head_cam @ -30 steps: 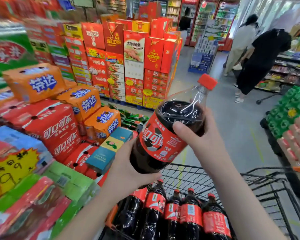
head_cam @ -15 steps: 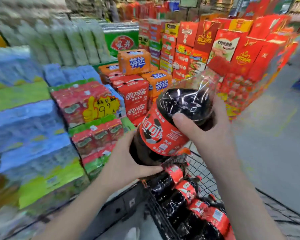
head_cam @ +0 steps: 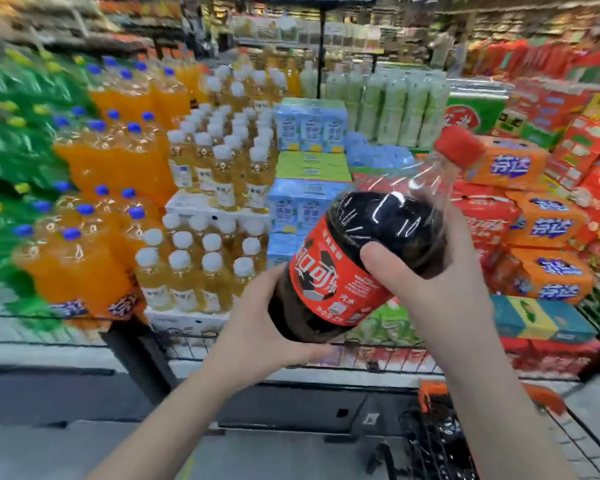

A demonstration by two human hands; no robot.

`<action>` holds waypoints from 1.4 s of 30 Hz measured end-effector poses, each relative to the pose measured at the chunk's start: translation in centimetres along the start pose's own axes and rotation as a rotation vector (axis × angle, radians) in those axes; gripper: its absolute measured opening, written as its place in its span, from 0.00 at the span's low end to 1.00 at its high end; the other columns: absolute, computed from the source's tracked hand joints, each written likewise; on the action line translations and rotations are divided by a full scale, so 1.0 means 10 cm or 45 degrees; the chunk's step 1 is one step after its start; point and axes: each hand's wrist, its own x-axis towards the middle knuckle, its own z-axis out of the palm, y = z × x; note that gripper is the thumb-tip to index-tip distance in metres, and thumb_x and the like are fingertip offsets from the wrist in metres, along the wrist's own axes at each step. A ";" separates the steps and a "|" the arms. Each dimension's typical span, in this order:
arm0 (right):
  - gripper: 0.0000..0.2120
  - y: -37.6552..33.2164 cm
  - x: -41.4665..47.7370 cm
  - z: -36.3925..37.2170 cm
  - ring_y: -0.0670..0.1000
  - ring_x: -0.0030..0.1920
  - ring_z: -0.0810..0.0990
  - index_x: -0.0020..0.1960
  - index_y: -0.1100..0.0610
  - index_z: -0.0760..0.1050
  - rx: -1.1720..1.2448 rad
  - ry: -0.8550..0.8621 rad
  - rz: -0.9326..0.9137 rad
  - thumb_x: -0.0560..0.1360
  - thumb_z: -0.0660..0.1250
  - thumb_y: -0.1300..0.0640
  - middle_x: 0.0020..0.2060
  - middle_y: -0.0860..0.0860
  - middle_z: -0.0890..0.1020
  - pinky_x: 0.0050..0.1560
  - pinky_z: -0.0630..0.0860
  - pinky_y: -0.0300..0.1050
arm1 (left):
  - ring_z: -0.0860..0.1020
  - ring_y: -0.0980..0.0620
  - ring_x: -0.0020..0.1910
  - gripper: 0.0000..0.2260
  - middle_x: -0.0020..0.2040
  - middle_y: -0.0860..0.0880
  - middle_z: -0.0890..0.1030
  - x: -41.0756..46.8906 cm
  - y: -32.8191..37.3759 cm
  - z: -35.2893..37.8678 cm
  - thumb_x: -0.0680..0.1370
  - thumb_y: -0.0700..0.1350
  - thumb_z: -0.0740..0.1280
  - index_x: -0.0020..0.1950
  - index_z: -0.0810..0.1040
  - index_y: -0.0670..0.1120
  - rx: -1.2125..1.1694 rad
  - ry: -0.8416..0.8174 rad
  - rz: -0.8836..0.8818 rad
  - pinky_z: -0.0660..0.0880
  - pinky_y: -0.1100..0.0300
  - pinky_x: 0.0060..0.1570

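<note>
Left hand [head_cam: 267, 327] cups the base of the large clear plastic cola bottle with the red label [head_cam: 354, 271], palm under it and thumb curled along the lower edge, evidently to bear the weight. The bottle is held in the air at chest height, tilted, its red screw cap [head_cam: 459, 147] up and to the right. Right hand [head_cam: 433, 292] clasps the shoulder, thumb pressed across the top of the label; its fingers wrap behind, out of sight. This two-handed hold suits a heavy, full container being carried towards the display. Surroundings, left to right: shrink-wrapped green bottles [head_cam: 11, 150], orange soda bottles with blue caps [head_cam: 94, 209], pale yellow drink bottles with white caps [head_cam: 215, 188], stacked orange cartons [head_cam: 548, 271]. A black wire cart [head_cam: 437, 441] stands lower right on grey floor [head_cam: 222, 455]; contents blurred.
</note>
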 end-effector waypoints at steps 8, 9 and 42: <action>0.44 -0.29 -0.16 1.80 0.37 0.60 0.83 0.73 0.42 0.72 0.197 -0.330 0.038 0.58 0.78 0.39 0.61 0.35 0.83 0.51 0.78 0.30 | 0.79 0.73 0.54 0.33 0.54 0.75 0.79 -0.82 -0.28 -1.64 0.63 0.38 0.86 0.54 0.74 0.64 0.123 0.357 -0.066 0.76 0.74 0.48; 0.43 -0.33 -0.20 2.04 0.37 0.60 0.83 0.73 0.42 0.72 0.210 -0.364 0.039 0.58 0.77 0.39 0.61 0.35 0.84 0.51 0.78 0.29 | 0.80 0.72 0.53 0.32 0.53 0.74 0.80 -0.94 -0.33 -1.86 0.63 0.38 0.86 0.53 0.75 0.64 0.135 0.398 -0.075 0.77 0.72 0.48; 0.37 -0.90 -0.85 8.94 0.37 0.57 0.84 0.66 0.43 0.74 0.648 -1.177 0.046 0.58 0.80 0.44 0.57 0.35 0.85 0.52 0.78 0.30 | 0.80 0.66 0.60 0.44 0.62 0.62 0.81 -2.69 -2.67 -7.32 0.59 0.46 0.89 0.67 0.71 0.67 0.281 1.162 -0.573 0.82 0.62 0.53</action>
